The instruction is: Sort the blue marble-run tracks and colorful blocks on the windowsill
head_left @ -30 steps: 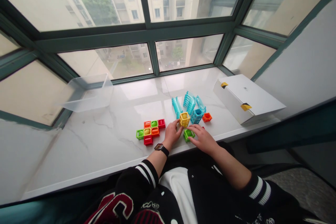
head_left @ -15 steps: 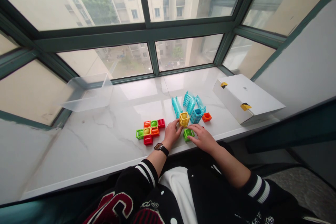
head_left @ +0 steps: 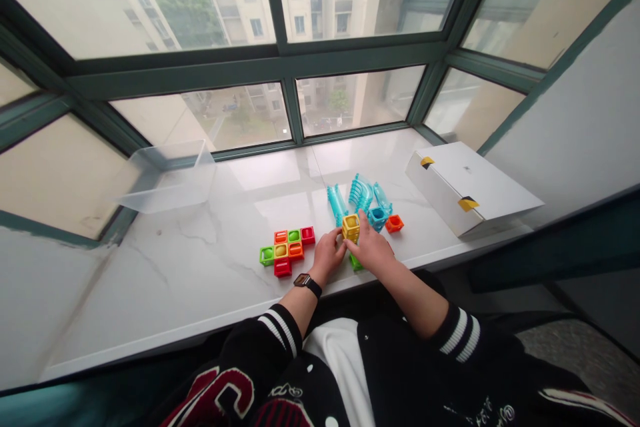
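A yellow cube block (head_left: 351,227) stands on the white marble sill (head_left: 210,260). My left hand (head_left: 327,255) rests just left of it, fingertips touching its side, fingers curled. My right hand (head_left: 371,248) lies to its right, fingers reaching up against the cube and covering most of a green block (head_left: 355,263). Behind them stand turquoise curved track pieces (head_left: 361,195), a turquoise cube (head_left: 377,217) and an orange block (head_left: 394,223). To the left lies a flat cluster of red, green, orange and yellow blocks (head_left: 287,251).
A white cardboard box (head_left: 467,189) sits at the sill's right end. A clear plastic bin (head_left: 170,177) stands at the back left by the window. The sill's front edge runs just below my wrists.
My right hand has moved left and forward from the green block up against the yellow cube. My left hand has stayed put.
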A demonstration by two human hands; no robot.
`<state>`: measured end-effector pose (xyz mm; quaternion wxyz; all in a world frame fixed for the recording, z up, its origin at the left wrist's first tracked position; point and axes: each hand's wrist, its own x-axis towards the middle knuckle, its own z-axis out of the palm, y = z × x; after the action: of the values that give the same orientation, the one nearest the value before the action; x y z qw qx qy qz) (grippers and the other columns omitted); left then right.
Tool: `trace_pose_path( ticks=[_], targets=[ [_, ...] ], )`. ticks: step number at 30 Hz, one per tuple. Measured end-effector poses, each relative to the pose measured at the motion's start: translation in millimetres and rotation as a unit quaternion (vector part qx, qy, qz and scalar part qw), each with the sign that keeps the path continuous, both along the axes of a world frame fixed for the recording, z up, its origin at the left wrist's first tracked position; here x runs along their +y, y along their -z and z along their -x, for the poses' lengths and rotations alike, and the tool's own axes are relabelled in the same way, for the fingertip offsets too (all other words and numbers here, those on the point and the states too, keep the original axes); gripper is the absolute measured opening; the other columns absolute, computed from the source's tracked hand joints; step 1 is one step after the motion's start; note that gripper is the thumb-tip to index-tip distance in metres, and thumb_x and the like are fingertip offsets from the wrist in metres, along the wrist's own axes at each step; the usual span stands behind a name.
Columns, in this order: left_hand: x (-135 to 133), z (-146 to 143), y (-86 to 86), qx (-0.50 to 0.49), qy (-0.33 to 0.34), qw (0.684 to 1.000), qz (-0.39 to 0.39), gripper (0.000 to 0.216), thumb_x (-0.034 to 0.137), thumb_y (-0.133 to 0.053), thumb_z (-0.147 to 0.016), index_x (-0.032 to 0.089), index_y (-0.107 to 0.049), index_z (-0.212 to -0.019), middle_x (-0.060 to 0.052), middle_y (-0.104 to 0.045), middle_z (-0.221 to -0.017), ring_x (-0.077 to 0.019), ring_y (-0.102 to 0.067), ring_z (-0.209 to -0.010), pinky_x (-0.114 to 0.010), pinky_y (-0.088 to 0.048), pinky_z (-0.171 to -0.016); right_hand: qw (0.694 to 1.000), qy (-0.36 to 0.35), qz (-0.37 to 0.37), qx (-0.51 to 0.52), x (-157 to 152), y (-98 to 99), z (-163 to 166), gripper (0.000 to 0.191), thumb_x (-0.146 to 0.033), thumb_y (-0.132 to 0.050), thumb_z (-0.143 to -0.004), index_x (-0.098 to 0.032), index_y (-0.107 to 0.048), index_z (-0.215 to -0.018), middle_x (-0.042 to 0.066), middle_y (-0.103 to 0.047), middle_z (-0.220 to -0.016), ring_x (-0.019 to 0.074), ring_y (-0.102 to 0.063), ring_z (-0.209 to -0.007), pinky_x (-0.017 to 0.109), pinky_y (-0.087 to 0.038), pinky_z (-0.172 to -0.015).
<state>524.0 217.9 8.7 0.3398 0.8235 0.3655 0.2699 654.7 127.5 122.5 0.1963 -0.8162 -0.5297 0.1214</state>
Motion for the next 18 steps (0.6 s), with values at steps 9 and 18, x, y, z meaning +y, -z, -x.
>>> trace_pose_path(
  ticks=[9, 18],
  targets=[
    [-1, 0, -1.4, 0.001, -0.004, 1.0, -0.013, 0.043, 0.03, -0.065, -0.096, 0.021, -0.063, -0.137, -0.009, -0.075, -0.113, -0.0223, -0.067, -0.091, -0.036, -0.053, -0.086, 0.996, 0.013, 0.076, -0.038, 16, -6.1, 3, 0.097, -0.041, -0.066, -0.099, -0.008, -0.005, -0.168, 0.023, -0.073, -0.124, 0.0346, -0.074, -0.107, 0.037, -0.053, -0.086],
    [-1, -1, 0.2, 0.003, -0.003, 1.0, -0.015, 0.045, 0.03, -0.066, -0.096, 0.021, -0.062, -0.139, -0.009, -0.075, -0.11, -0.0222, -0.066, -0.09, -0.036, -0.052, -0.084, 0.996, 0.018, 0.076, -0.048, 17, -0.9, 2, 0.096, -0.042, -0.061, -0.102, -0.007, -0.002, -0.168, 0.021, -0.075, -0.119, 0.0333, -0.075, -0.103, 0.037, -0.054, -0.085]
  ],
)
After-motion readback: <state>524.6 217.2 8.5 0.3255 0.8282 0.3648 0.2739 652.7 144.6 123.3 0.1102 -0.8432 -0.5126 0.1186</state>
